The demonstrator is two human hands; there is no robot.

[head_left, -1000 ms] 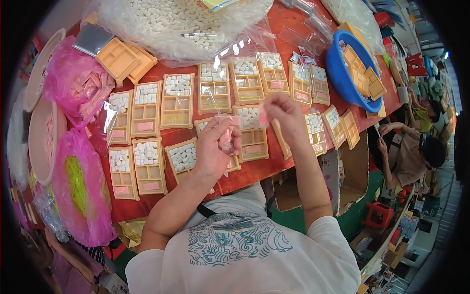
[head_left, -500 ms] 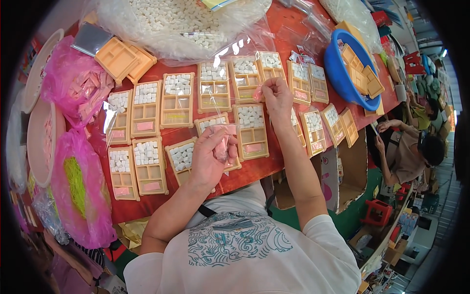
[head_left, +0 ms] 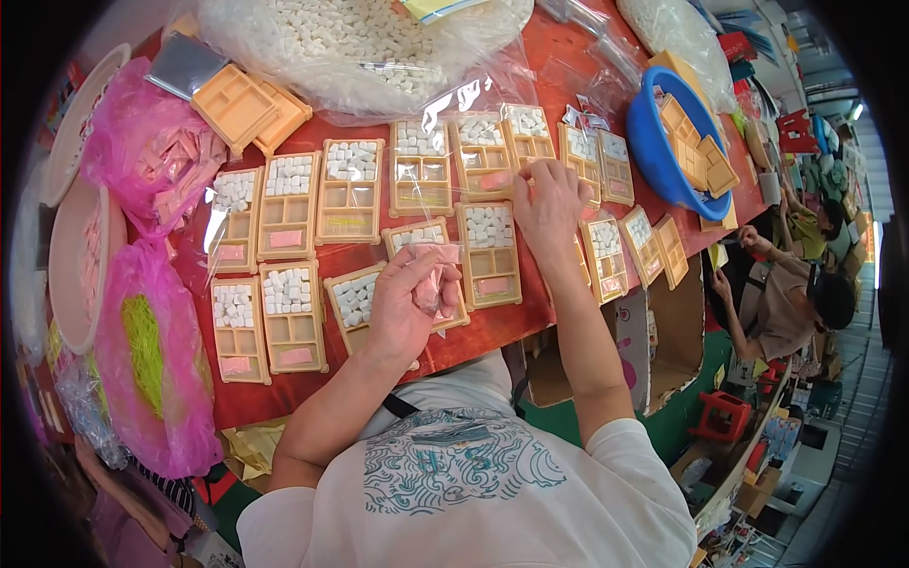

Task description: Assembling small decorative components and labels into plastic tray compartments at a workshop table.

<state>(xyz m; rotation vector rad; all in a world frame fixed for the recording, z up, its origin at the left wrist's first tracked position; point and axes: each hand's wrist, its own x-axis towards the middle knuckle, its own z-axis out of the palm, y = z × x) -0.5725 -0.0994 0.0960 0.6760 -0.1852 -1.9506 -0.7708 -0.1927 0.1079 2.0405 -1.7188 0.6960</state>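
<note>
My left hand (head_left: pixel 415 293) is closed round several small pink packets (head_left: pixel 431 284) in clear wrap, above a tan tray near the table's front edge. To its right, my right hand (head_left: pixel 551 204) hovers over the trays, fingers curled together and pointing down; whatever they may hold is hidden. Beside its fingertips, a pink packet (head_left: pixel 494 180) lies in a compartment of a tan compartment tray (head_left: pixel 484 157). White cube-like pieces (head_left: pixel 489 227) fill the large compartment of the tray below that. Other trays in the rows hold white pieces, some with a pink packet or yellow-green strands.
A large clear bag of white pieces (head_left: pixel 331 43) lies at the back. On the left are pink bags (head_left: pixel 156 379) and beige basins (head_left: pixel 76 246). A blue basin (head_left: pixel 653 142) with tan trays stands right. Stacked trays (head_left: pixel 237 106) sit back left. Other people work at far right.
My right hand has let go of a pink packet, which now lies in the tray, and has moved slightly right and nearer me. My left hand keeps its place and hold.
</note>
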